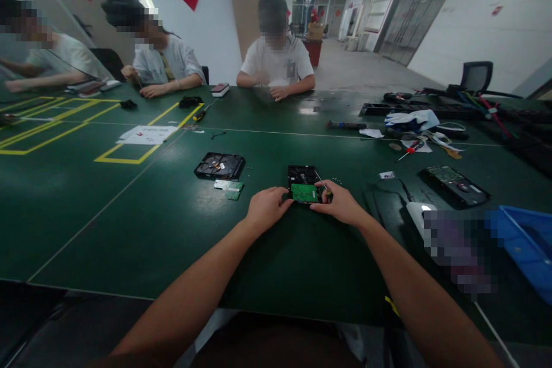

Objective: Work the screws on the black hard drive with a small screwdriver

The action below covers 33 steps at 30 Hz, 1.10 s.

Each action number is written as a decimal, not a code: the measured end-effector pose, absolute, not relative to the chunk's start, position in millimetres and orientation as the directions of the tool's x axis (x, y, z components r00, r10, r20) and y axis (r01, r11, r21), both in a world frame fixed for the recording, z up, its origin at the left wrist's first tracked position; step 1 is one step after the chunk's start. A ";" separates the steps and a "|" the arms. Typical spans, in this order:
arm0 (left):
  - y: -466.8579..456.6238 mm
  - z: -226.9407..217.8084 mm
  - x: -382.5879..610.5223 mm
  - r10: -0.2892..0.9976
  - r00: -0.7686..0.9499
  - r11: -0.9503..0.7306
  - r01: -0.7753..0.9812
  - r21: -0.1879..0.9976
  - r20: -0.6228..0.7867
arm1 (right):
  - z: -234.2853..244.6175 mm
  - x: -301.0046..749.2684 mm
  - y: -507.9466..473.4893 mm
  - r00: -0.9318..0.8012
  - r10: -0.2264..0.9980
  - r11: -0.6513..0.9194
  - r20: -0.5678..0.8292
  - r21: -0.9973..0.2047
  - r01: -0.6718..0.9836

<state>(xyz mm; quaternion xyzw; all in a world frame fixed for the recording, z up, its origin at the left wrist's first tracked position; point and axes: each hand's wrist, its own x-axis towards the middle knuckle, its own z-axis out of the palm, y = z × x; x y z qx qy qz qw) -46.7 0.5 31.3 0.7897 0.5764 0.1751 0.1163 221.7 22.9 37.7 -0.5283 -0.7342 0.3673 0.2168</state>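
Note:
A black hard drive (302, 175) lies on the green table (172, 224) in front of me, with a green circuit board (304, 192) on its near end. My left hand (267, 207) curls round the board's left edge. My right hand (340, 202) is closed on a thin screwdriver (323, 184) whose shaft angles up and away from the board's right side. A second hard drive (219, 165) lies further left with a loose green board (230, 188) beside it.
A third drive (455, 184) lies to the right, near a blue bin (524, 247) and a black cable (399, 184). Tools, gloves and cables clutter the far right. Three people sit across the table, with yellow tape markings (129, 158) and papers at the left.

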 end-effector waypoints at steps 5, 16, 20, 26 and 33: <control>2.0 32.1 -47.3 0.971 0.231 -0.239 0.901 0.361 0.068 | 37.9 223.8 22.4 -0.348 0.934 0.166 -0.080 -0.765 0.622; 1.5 31.9 -47.8 0.966 0.253 -0.255 0.915 0.314 0.048 | 36.2 235.7 27.6 -0.264 0.964 0.146 -0.031 -0.768 0.624; 1.3 32.0 -47.7 0.963 0.261 -0.268 0.909 0.321 0.065 | 39.4 232.3 24.8 -0.290 0.956 0.142 -0.051 -0.783 0.605; 2.4 30.7 -47.6 0.964 0.258 -0.263 0.905 0.334 0.060 | 42.7 239.1 28.0 -0.237 0.971 0.147 0.004 -0.795 0.589; 1.4 27.3 -48.4 0.961 0.258 -0.275 0.886 0.372 0.095 | 38.6 248.8 34.9 -0.071 0.997 0.045 0.015 -0.897 0.440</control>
